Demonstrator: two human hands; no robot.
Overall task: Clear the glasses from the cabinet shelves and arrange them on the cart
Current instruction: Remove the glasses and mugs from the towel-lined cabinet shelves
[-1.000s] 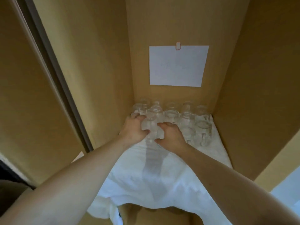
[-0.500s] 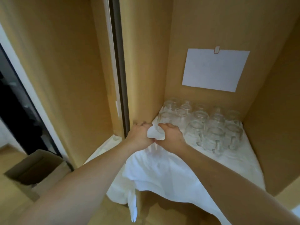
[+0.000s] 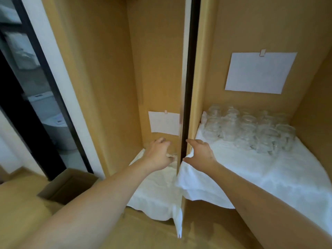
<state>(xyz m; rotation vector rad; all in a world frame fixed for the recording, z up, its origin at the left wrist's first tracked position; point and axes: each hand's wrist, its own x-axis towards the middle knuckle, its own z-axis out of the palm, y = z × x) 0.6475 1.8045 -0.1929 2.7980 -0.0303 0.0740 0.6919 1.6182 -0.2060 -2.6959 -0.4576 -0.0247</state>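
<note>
Several clear glass mugs [image 3: 248,130] stand bunched at the back of the right cabinet shelf, on a white cloth [image 3: 269,177]. My right hand [image 3: 199,153] hovers over the cloth's front left corner, beside the dark cabinet divider [image 3: 190,87], with fingers and thumb apart and nothing seen between them. My left hand [image 3: 158,153] reaches into the left compartment above another white cloth [image 3: 154,191]. Its fingers are curved, and a faint clear shape sits at its palm; I cannot tell if it is a glass. No cart is in view.
White paper sheets are clipped to the back walls of the right compartment [image 3: 258,72] and the left compartment [image 3: 163,123]. An open cardboard box [image 3: 68,186] sits on the wooden floor at the left. Behind it is a dark doorway with a toilet [image 3: 45,112].
My view has swung left. Both hands have pulled back from the front left glasses and moved left to the divider, the left hand crossing into the left compartment.
</note>
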